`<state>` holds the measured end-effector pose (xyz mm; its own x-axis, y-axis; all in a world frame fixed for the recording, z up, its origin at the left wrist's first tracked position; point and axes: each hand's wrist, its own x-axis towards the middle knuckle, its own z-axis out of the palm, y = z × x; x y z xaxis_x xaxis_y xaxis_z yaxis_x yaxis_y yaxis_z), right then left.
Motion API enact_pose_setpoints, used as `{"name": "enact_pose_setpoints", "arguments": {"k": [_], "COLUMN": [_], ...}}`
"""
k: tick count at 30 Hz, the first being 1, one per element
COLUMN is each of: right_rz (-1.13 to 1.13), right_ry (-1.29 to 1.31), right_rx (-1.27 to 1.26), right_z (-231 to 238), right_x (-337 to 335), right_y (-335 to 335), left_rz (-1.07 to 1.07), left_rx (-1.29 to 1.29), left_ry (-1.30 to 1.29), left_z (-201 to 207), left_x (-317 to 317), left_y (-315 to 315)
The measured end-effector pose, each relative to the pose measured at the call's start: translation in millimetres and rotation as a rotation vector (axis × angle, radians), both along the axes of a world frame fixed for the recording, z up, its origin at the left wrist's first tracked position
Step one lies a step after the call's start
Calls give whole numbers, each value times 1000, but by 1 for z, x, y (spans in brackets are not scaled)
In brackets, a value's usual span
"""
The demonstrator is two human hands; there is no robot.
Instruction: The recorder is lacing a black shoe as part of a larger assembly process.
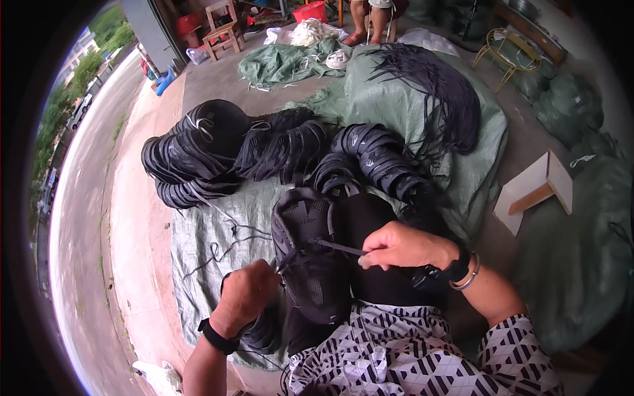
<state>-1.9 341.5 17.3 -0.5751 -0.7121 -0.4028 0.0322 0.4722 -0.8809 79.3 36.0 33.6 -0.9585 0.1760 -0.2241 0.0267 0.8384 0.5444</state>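
A black shoe upper (317, 287) rests across my lap, its heel opening turned away from me and its mesh toe toward me. My right hand (406, 245) pinches the end of a dark shoelace (341, 247), which runs taut to the right from the upper's eyelets. On the upper's left side my left hand (247, 296) is closed, close to a short stretch of lace by the eyelets. Its fingertips are mostly hidden behind the back of the hand, but it appears to grip that lace.
Beyond my knees lie stacked black shoe uppers (198, 152) on a green woven sheet (221, 247). A bundle of dark laces (452, 99) drapes over a green sack (370, 86). At right stand a wooden board piece (538, 191) and a yellow wire stool (505, 56). A person's legs (370, 20) show at the back.
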Motion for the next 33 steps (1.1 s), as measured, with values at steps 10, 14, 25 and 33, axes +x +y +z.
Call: {"name": "enact_pose_setpoints", "arguments": {"k": [10, 14, 25, 33], "right_rz": [-366, -360, -1345, -919], "right_ry": [-129, -478, -525, -211], "right_rx": [-822, -889, -913, -593], "right_z": [8, -11, -63, -52], "right_x": [-15, -21, -54, -44], "right_y": [-35, -54, 213, 93], "left_rz": [78, 162, 1527, 403], "left_rx": [922, 1411, 1479, 730], "left_ry": [182, -259, 643, 419], "left_z": [6, -17, -86, -28], "left_x": [-20, -22, 12, -7], "left_y": [32, 31, -253, -33]}}
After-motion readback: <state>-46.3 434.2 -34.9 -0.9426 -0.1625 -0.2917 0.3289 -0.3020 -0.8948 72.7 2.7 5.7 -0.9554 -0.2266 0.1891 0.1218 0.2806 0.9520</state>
